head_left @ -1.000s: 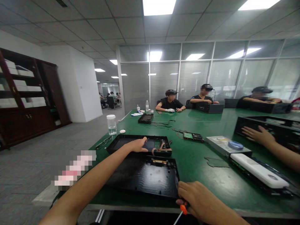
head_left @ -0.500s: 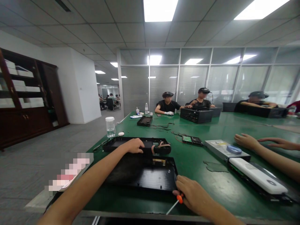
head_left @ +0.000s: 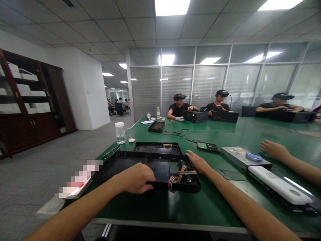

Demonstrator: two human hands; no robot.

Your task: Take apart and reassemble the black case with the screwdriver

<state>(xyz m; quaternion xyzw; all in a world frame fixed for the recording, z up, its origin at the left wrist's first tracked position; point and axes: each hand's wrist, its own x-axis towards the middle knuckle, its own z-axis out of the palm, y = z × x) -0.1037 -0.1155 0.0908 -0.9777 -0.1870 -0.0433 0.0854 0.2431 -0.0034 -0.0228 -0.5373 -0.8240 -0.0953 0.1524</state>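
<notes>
A shallow black casing with striped ribbon cables at its right end lies in front of me. My left hand is closed over its front wall, fingers curled inward. Beyond the casing rests a flat black panel with a small gold-coloured part near its back edge. My right hand reaches past the casing's right end, its fingers extended beside the panel's right edge. I see nothing in it, though its underside is hidden. The orange-handled screwdriver is out of sight.
Right of me are a metal box with a blue roll and a white device. A neighbour's hand rests behind them. A jar stands at the left edge. Other people sit across the green table.
The cable-bearing casing has come nearer with my left hand, while the flat panel has gone to the back. My right hand has moved forward from the front edge, and the screwdriver no longer shows.
</notes>
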